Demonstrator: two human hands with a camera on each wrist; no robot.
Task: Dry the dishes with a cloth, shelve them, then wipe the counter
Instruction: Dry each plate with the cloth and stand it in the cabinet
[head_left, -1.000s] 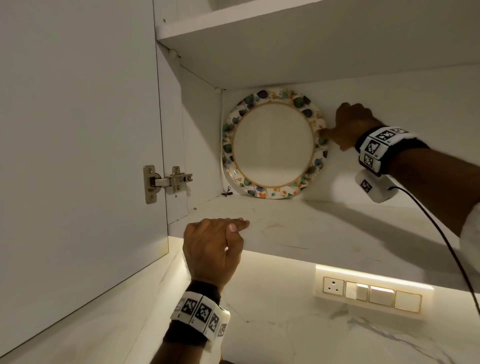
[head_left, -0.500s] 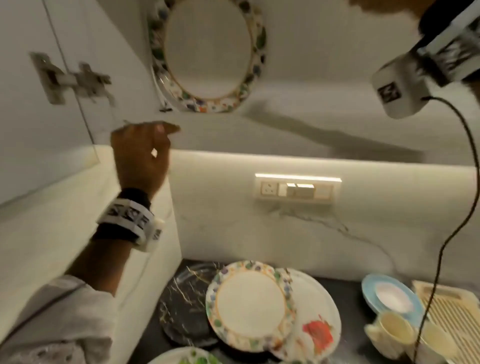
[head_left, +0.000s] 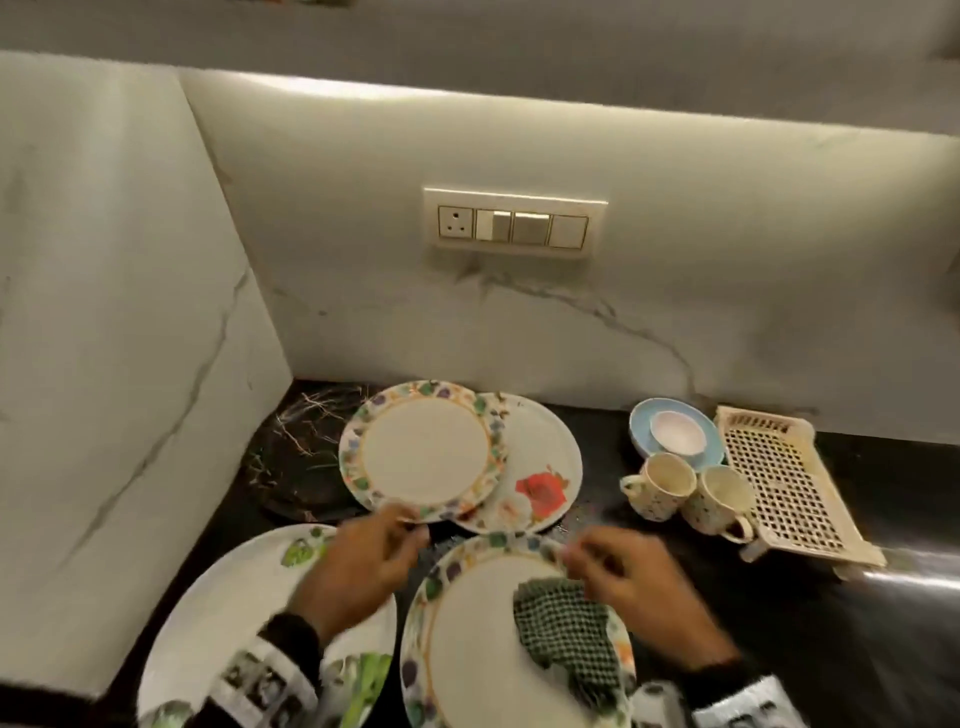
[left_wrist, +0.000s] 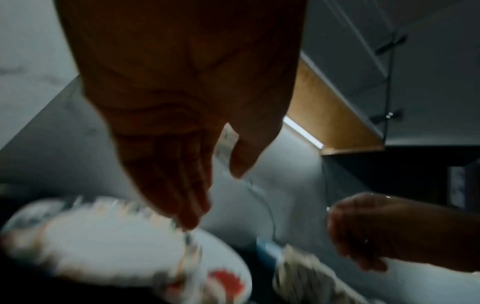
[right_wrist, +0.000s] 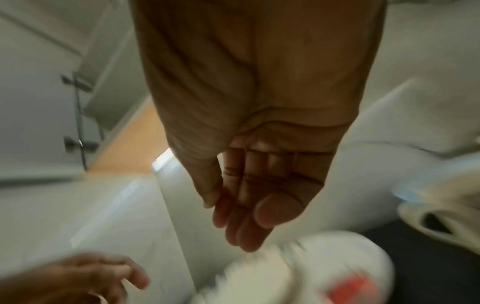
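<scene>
— Where the checked cloth (head_left: 563, 621) lies bunched on the nearest floral-rimmed plate (head_left: 467, 639), what do we see of our hands?
— We hold the right hand (head_left: 631, 587) just above the cloth, fingers (right_wrist: 246, 216) straight and pressed together, gripping nothing. Left of the cloth, our left hand (head_left: 358, 566) hovers over the big leaf-print plate (head_left: 218, 608), fingers (left_wrist: 179, 191) extended and close together; whether they touch a rim we cannot tell through the blur.
— And beyond the cloth?
— A second floral-rimmed plate (head_left: 423, 449) overlaps a rose-print plate (head_left: 540, 467) and a dark marbled plate (head_left: 296, 452). Behind and right of the cloth stand two cream mugs (head_left: 691, 493), a pink bowl (head_left: 678, 431) on a blue saucer (head_left: 641, 423), and a lattice tray (head_left: 779, 483). Farthest, the switch panel (head_left: 514, 223).
</scene>
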